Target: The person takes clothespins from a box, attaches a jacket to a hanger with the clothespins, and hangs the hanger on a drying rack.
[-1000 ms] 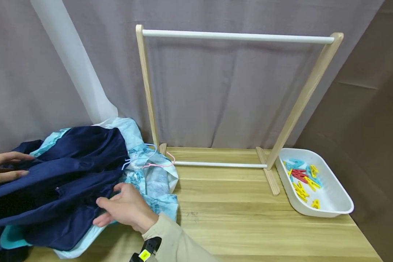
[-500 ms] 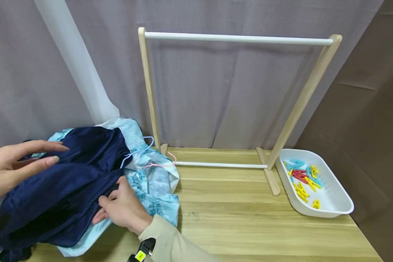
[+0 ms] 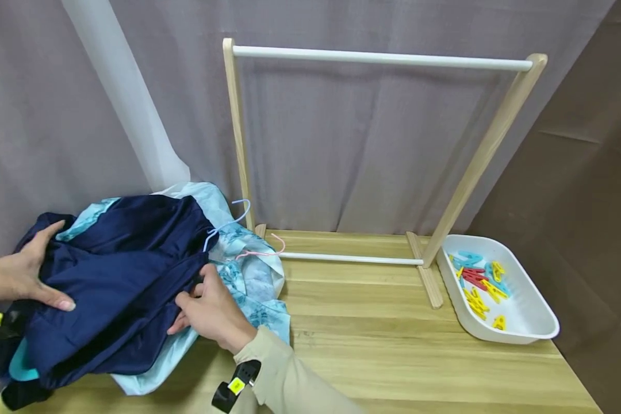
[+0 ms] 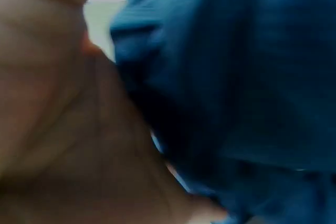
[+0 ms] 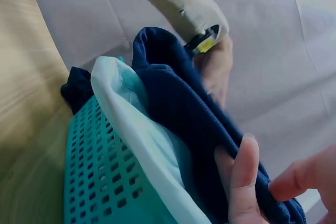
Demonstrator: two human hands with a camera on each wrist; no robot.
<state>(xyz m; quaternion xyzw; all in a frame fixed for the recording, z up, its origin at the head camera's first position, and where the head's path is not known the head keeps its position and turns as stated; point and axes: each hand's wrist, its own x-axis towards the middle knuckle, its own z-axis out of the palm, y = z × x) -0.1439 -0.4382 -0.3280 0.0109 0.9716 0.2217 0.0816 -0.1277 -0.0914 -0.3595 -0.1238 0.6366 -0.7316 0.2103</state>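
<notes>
A navy jacket (image 3: pixel 124 287) lies over the pile at the left, a zip showing along one edge in the right wrist view. From its collar end sticks a light blue hanger hook (image 3: pixel 240 208). My right hand (image 3: pixel 217 310) pinches the jacket's near edge; in the right wrist view, fingers (image 5: pixel 244 177) and thumb lie on opposite sides of the fabric. At the jacket's left side my left hand (image 3: pixel 23 276) is spread against the cloth, thumb straight on top. The left wrist view is blurred, with the palm (image 4: pixel 94 140) beside dark blue fabric.
Under the jacket are pale blue patterned clothes (image 3: pixel 256 282) with a pink hanger hook (image 3: pixel 274 247). A turquoise basket (image 5: pixel 105 166) holds the pile. A wooden rack with a white top rail (image 3: pixel 383 57) stands behind. At the right, a white tray (image 3: pixel 535 310) contains several coloured pegs.
My left hand has come down from above the jacket onto its left side. The right hand, still pinching, has shifted slightly right with the jacket, and the blue hook has risen.
</notes>
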